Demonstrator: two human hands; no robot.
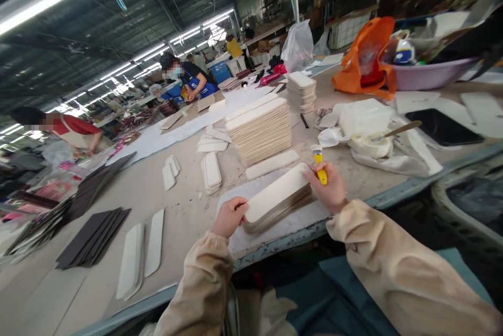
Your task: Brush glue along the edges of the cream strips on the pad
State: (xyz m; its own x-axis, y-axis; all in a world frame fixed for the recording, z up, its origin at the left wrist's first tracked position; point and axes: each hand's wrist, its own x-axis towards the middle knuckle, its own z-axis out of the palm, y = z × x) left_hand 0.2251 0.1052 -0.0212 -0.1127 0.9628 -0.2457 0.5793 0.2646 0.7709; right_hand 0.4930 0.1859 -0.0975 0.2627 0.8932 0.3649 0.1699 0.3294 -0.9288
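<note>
My left hand [231,216] pinches the near left end of a long white rounded-end board strip [277,194]. The strip's far right corner is between the fingers of my right hand [330,185]. Against those right fingers stands a yellow-handled brush [320,165], bristles up; it looks tucked in the same hand, though the grip is partly hidden. Beneath the strip, more strips are piled at the table's edge on a white sheet [243,244]. Just behind lie a single strip [272,163] and a tall stack of strips [261,134].
Smaller white pieces [211,172] and dark sheets [92,236] lie to the left, near more long strips [131,262]. On the right are a tape roll [371,144], a black phone [444,126], an orange bag [367,58] and a purple basin [428,75]. Co-workers stand farther back.
</note>
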